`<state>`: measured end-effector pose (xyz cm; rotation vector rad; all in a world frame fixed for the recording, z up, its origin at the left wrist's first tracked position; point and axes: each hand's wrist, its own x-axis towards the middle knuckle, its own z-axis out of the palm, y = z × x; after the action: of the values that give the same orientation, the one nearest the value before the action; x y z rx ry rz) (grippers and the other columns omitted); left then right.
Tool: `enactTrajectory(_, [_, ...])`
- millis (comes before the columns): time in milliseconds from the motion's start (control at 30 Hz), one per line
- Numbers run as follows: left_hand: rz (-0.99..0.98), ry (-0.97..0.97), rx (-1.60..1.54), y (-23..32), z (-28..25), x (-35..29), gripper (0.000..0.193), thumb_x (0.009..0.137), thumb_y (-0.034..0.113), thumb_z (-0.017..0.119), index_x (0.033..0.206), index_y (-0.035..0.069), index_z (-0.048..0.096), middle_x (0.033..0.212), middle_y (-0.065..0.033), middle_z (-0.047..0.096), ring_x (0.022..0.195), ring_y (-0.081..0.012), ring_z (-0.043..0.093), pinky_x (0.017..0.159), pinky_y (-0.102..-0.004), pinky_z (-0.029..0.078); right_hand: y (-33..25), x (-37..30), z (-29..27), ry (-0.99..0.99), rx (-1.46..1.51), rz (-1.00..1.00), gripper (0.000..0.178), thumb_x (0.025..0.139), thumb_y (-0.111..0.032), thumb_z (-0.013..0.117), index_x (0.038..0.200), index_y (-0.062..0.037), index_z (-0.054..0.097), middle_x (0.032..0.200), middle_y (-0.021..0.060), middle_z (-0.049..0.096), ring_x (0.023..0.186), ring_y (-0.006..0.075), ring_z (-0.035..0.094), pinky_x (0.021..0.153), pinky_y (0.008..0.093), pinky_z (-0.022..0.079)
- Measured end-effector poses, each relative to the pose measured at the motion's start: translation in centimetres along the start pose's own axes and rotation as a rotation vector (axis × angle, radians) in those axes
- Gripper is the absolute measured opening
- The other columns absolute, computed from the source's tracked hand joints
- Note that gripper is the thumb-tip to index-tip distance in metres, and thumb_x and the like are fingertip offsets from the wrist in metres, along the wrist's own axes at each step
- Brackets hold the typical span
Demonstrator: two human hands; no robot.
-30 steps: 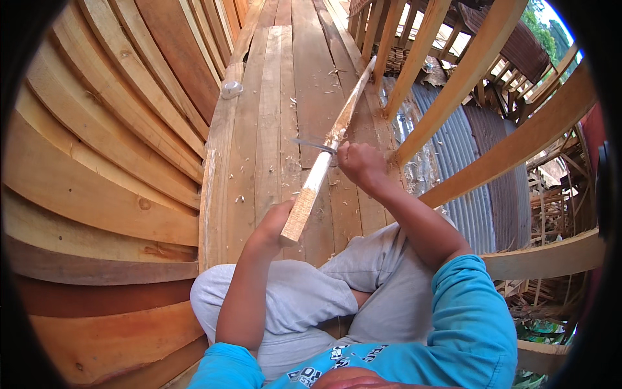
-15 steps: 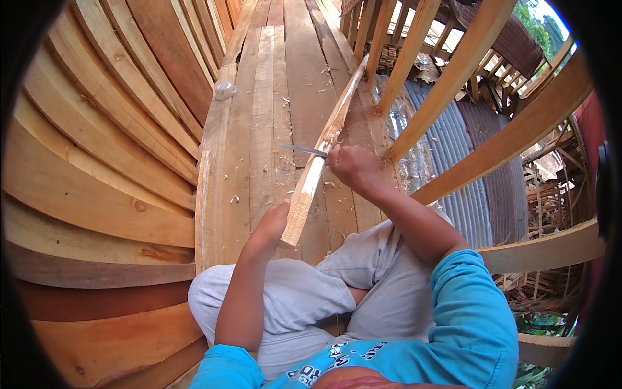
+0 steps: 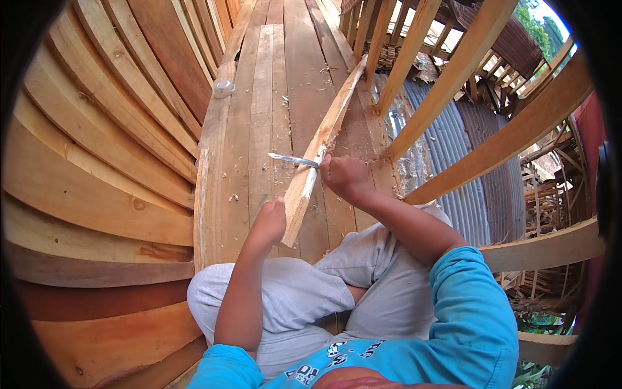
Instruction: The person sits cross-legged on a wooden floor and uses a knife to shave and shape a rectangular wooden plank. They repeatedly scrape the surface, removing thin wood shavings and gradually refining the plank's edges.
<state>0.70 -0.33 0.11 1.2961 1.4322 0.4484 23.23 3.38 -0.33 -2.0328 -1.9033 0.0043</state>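
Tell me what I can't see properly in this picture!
All in the head view:
Knife: the right hand hides its handle.
Left hand: the stick hides most of its fingers.
Floor: the top edge cuts off its far end.
Clear thing on the floor: too small to tell what it is.
Shavings: too small to count surely.

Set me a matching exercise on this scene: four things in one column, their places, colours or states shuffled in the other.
1. Knife
2. Length of wood
3. Small clear object
4. Shirt

A. On the plank floor, near the boards at the left
B. Bright blue
C. Gripped near its closer end by the left hand
D. Held in the right hand, blade across the wood

Pairs: 1-D, 2-C, 3-A, 4-B
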Motion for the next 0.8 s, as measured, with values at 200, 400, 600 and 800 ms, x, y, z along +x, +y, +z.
enactTrajectory(200, [-0.005,-0.062,-0.025,0.8,0.2,-0.9,0.058,0.105,0.039,0.032,0.108,-0.011,0.061,0.098,-0.0211,0.065,0.092,-0.0275,0.062,0.087,-0.0396,0.045,3.0,1.9,1.2,0.071,0.003,-0.034,0.051,0.094,-0.031,0.04,0.06,-0.0029,0.066,0.059,0.0207,0.063,0.053,0.0386,0.063,0.054,0.0499,0.052])
enactTrajectory(400, [-0.013,-0.103,-0.066,0.7,-0.3,0.0,0.055,0.105,0.04,0.032,0.118,-0.006,0.059,0.103,-0.0139,0.065,0.094,-0.0196,0.059,0.087,-0.0355,0.045,3.5,4.3,0.0,-0.069,0.038,0.019,0.053,0.097,-0.037,0.041,0.067,0.0005,0.064,0.072,0.0253,0.065,0.063,0.0355,0.066,0.055,0.0462,0.051])
enactTrajectory(600, [-0.081,-0.186,-0.115,1.3,-1.0,-1.1,0.053,0.105,0.039,0.032,0.123,-0.005,0.057,0.109,-0.013,0.064,0.1,-0.0177,0.057,0.09,-0.0323,0.044,7.1,5.0,-2.5,-0.873,0.881,0.131,0.041,0.1,-0.036,0.048,0.071,-0.0089,0.058,0.058,-0.0024,0.045,0.049,0.0064,0.04,0.042,0.0255,0.032])
enactTrajectory(800, [0.019,-0.095,-0.045,0.2,0.2,-0.2,0.057,0.105,0.038,0.03,0.11,-0.011,0.059,0.095,-0.0167,0.065,0.088,-0.0226,0.06,0.084,-0.0373,0.046,7.9,6.5,-1.6,-1.262,0.989,0.259,0.041,0.1,-0.036,0.051,0.079,-0.002,0.06,0.059,0.0001,0.044,0.05,0.0087,0.041,0.043,0.0288,0.033])
